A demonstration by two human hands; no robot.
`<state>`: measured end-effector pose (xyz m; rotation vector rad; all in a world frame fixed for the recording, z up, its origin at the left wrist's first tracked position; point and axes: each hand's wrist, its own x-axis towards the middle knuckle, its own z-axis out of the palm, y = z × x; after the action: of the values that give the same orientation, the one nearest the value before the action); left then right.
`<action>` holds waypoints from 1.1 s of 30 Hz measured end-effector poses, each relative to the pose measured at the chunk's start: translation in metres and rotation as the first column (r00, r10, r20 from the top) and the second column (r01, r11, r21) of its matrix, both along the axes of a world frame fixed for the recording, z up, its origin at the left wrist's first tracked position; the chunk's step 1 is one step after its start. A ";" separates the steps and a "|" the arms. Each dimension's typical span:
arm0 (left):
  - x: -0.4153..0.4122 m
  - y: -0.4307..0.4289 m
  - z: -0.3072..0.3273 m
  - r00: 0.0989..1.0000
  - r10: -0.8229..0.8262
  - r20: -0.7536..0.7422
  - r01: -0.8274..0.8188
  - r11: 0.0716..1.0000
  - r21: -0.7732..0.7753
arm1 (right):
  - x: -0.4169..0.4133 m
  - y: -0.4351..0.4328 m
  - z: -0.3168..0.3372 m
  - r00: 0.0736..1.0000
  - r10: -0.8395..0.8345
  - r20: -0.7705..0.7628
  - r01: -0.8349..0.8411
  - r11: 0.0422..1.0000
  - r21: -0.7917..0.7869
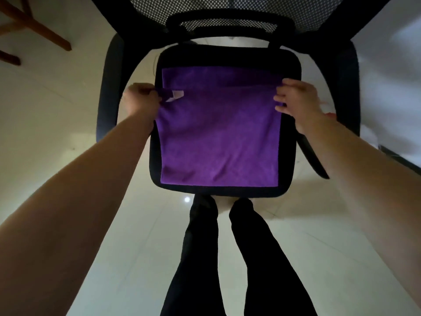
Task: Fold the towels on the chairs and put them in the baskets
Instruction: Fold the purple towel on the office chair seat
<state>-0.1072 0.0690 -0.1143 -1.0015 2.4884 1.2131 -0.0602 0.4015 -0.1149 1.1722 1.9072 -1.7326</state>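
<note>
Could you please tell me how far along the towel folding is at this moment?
Done: the purple towel lies on the office chair seat. In hand: the left hand pinches a corner by the white tag and the right hand grips the opposite side, with a first fold lying short of the far edge. Remaining: finishing the folds and basketing it; no basket is in view.

The square purple cloth towel (219,133) hides most of the black padded chair seat (227,56). At the seat's left edge the left hand (139,100) grips a turned-up towel corner, its fingertips buried in the fold. The pale label (177,96) there is too small to read. Behind the seat, the black mesh backrest (227,8) runs off the top edge. Far left of the seat, brown wooden legs (38,26) are cut off.
</note>
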 end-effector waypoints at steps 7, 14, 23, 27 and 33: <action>-0.071 0.001 -0.065 0.989 -0.139 -0.045 0.133 0.984 -0.119 | -0.048 -0.007 -0.059 0.993 -0.092 -0.070 0.100 0.988 0.116; -0.072 -0.002 -0.103 0.948 -0.207 -0.240 0.209 0.978 -0.018 | -0.049 -0.009 -0.087 0.968 0.243 -0.064 -0.222 0.946 0.235; 0.128 -0.017 -0.056 0.463 -0.878 0.118 0.813 0.368 -0.451 | 0.108 -0.042 -0.046 0.638 0.761 0.119 -0.644 0.442 0.624; 0.177 -0.026 -0.053 0.249 -0.899 0.360 0.937 0.129 -0.326 | 0.167 -0.046 -0.053 0.447 0.808 0.383 -0.790 0.156 0.593; 0.169 -0.022 -0.057 0.297 -0.876 0.380 0.903 0.129 -0.409 | 0.169 -0.028 -0.057 0.381 0.824 0.420 -0.729 -0.012 0.685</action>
<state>0.0622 0.0465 -0.1713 0.5630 2.5999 -0.0090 0.1088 0.3731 -0.1717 -0.1244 2.6788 -0.1725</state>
